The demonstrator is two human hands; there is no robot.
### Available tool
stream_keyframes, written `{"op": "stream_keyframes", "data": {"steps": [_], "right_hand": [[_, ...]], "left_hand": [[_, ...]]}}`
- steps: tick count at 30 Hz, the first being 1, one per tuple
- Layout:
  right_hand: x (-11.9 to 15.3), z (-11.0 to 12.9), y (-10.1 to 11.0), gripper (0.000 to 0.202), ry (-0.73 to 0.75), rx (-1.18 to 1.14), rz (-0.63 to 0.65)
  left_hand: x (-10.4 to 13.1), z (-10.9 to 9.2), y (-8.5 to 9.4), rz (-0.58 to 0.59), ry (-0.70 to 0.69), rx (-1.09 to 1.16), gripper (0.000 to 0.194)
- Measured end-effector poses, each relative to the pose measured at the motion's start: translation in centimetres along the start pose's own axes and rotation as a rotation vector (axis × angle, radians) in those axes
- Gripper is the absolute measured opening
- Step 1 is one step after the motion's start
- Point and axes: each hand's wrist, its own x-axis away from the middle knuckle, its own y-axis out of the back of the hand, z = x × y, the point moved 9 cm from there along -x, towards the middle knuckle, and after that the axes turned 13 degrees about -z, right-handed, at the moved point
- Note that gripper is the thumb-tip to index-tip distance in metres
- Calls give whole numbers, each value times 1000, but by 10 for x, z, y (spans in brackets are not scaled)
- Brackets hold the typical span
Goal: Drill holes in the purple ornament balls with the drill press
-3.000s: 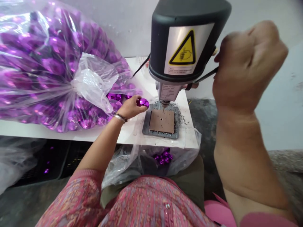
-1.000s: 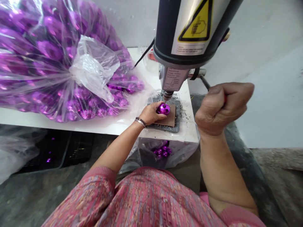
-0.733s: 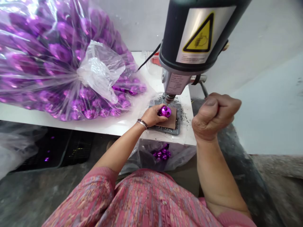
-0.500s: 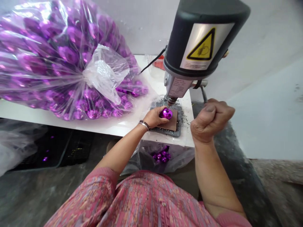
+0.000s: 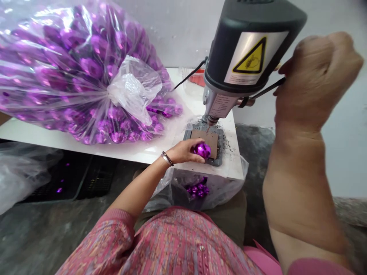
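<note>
A shiny purple ball [image 5: 202,150] is held between the thumb and fingers of my left hand [image 5: 187,151], over the front part of a brown board on the grey drill base [image 5: 219,152]. The bit of the drill press [image 5: 252,49] points down at the board [image 5: 204,138], behind the ball and apart from it. My right hand [image 5: 315,76] is closed round the end of the drill's lever [image 5: 269,88], raised at the right of the motor housing.
A big clear bag of purple balls [image 5: 86,76] covers the table's left part. Below the table's front edge [image 5: 143,162] hangs an open plastic bag with purple balls [image 5: 198,189]. Black crates [image 5: 94,179] stand on the floor. Dark shavings surround the base.
My right hand has swung the lever upward and to the right. The drill bit has risen off the ball, and my left hand has drawn the ball toward me.
</note>
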Motion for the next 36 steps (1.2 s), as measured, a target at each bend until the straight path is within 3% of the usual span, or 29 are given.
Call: {"op": "stream_keyframes", "data": {"steps": [2, 3, 6, 8, 10, 12, 15, 18, 28, 30, 32, 34, 36], "right_hand": [[2, -1, -1, 30, 8, -41, -13], [3, -2, -1, 30, 17, -56, -15], [3, -4, 0, 30, 51, -103, -22], [2, -6, 0, 29, 67, -132, -25], [1, -6, 0, 27, 77, -149, -21], [2, -5, -1, 28, 85, -147, -4], [3, -2, 0, 30, 58, -130, 3], [5, 1, 1, 31, 16, -105, 4], [10, 2, 3, 34, -18, -42, 8], [9, 1, 3, 34, -14, -45, 3], [9, 1, 3, 34, -6, -44, 9], [10, 1, 2, 33, -5, -30, 25], [12, 1, 2, 34, -16, -12, 38]], "left_hand": [[9, -1, 11, 17, -26, -59, 81], [9, -2, 23, -33, -32, -107, 75], [-3, -9, 76, -299, -41, -359, 41], [-18, -11, 108, -400, 14, -630, 42], [-32, 0, 129, -350, 163, -878, 50], [-40, 14, 141, -272, 293, -990, 48], [-40, 36, 143, -193, 402, -1043, 38], [-32, 51, 135, -148, 436, -1080, 42], [-10, 63, 122, -86, 470, -1045, 63], [-8, 59, 124, -137, 416, -978, 65], [-8, 50, 131, -284, 336, -854, 67], [-5, 40, 137, -460, 252, -660, 71], [-1, 36, 134, -531, 200, -364, 72]]}}
